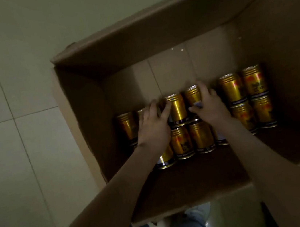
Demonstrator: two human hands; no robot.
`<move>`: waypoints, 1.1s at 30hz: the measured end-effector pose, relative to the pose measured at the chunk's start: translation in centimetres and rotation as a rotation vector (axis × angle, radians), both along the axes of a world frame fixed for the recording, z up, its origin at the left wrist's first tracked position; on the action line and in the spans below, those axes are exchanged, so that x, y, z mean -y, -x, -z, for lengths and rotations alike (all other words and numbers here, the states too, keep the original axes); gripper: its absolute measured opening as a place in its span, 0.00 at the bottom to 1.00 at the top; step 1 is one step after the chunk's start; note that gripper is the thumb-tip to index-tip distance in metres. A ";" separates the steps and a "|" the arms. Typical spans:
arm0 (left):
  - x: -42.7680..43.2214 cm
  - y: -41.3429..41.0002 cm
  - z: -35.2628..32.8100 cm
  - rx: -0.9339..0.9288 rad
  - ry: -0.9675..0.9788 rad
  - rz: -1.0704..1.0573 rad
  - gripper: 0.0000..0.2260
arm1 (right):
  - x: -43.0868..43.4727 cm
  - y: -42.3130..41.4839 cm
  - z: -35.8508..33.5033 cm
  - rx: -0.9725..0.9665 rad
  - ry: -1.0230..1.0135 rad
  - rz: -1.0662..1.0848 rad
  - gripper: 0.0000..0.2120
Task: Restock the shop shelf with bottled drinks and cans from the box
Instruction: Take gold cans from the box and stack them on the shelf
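Gold cans (233, 87) sit in two rows on the floor of the box (81, 122). The right hand (209, 105) grips one can (192, 96). The left hand (152, 126) covers another; its grip cannot be determined. Both grips should seat fully before lifting.
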State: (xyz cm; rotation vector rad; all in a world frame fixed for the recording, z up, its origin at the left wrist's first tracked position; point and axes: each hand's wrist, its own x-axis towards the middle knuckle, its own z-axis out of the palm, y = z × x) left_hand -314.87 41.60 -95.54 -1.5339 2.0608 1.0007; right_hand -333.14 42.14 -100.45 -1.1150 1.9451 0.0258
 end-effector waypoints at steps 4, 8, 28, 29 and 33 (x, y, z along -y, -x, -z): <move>0.0 0.8 0.8 -0.293 0.050 -0.250 0.26 | 0.0 0.5 -1.4 0.162 0.059 0.182 0.38; 2.2 0.7 -1.4 -0.607 -0.520 -0.768 0.34 | -0.4 0.0 -5.6 0.645 0.041 0.755 0.44; 3.2 -5.5 -10.1 -0.396 -0.423 -0.881 0.25 | 0.9 -6.2 -1.8 0.228 -0.077 0.366 0.23; 3.3 -5.9 -11.7 -0.405 -0.418 -0.899 0.27 | 0.9 -6.1 -4.2 0.317 -0.058 0.482 0.18; 3.7 -6.6 -21.9 -0.511 -0.412 -1.023 0.36 | 0.7 -6.0 -19.4 0.713 -0.038 0.831 0.16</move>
